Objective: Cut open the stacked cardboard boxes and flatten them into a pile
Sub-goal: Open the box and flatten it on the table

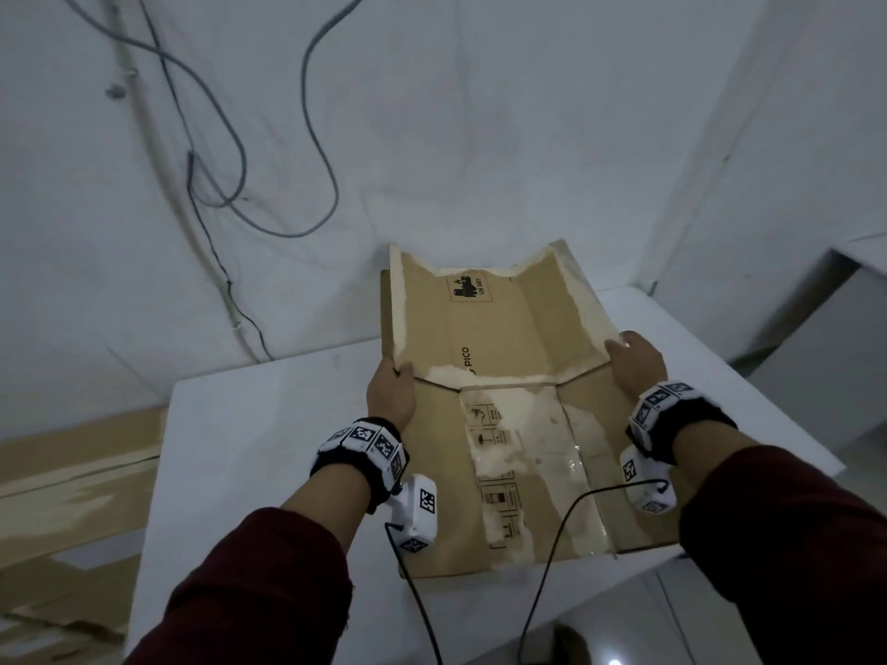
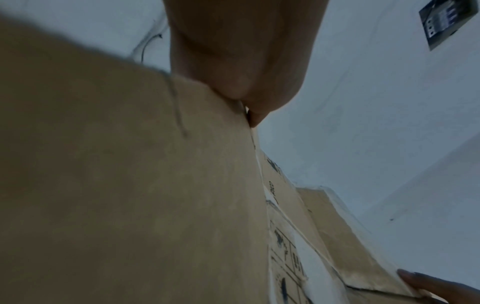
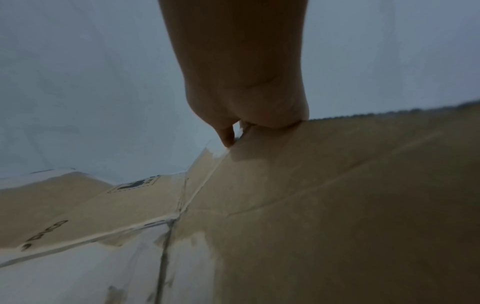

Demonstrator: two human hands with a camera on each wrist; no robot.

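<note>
Head view | opened box [image 1: 504, 400] lay on white table [image 1: 249, 448], far half tilted up | left hand [image 1: 391, 393] pinched its 9 o'clock edge | right hand [image 1: 636, 360] pinched its 3 o'clock edge

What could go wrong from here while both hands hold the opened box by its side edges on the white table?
1. The left hand and right hand grip only the edges of the cardboard box; its torn, peeling surface could rip further or slip free.
2. The wrist-camera cable crosses the near flap and may snag when the sheet moves.
3. The near flap overhangs the white table edge, so the sheet might slide off.
</note>
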